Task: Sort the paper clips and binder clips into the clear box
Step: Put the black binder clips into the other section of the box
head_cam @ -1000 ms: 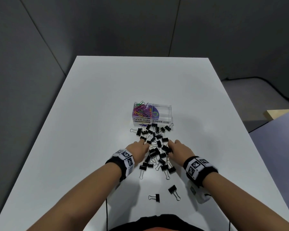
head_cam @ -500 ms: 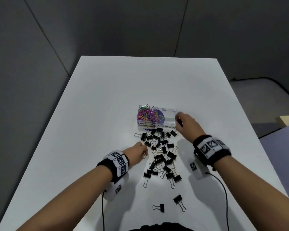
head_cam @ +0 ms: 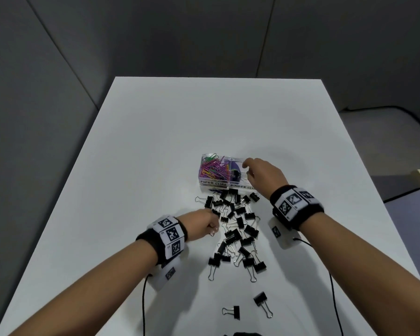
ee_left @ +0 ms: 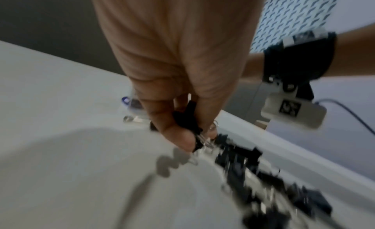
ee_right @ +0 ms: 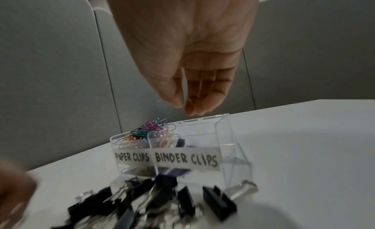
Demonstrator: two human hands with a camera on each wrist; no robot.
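Note:
The clear box [head_cam: 238, 187] stands mid-table, its labelled front wall [ee_right: 202, 160] facing me. Coloured paper clips [head_cam: 212, 167] fill its left compartment. One black binder clip [ee_right: 180, 142] lies in the right compartment. My right hand [head_cam: 246, 169] hovers over that compartment, and its fingers [ee_right: 194, 104] point down, straight and holding nothing. A pile of black binder clips [head_cam: 237, 229] stretches from the box toward me. At the pile's left edge my left hand [head_cam: 212, 226] pinches a few binder clips [ee_left: 187, 118] between thumb and fingers.
Two stray binder clips [head_cam: 232, 311] [head_cam: 262, 300] lie near the table's front edge. Black cables [head_cam: 332, 299] trail from both wrist cameras across the white table [head_cam: 155, 141]. Grey partition walls stand behind and to the left of it.
My right hand left the pile and rose over the box's binder clip compartment, now holding nothing. My left hand pulled back slightly to the pile's left edge with clips pinched.

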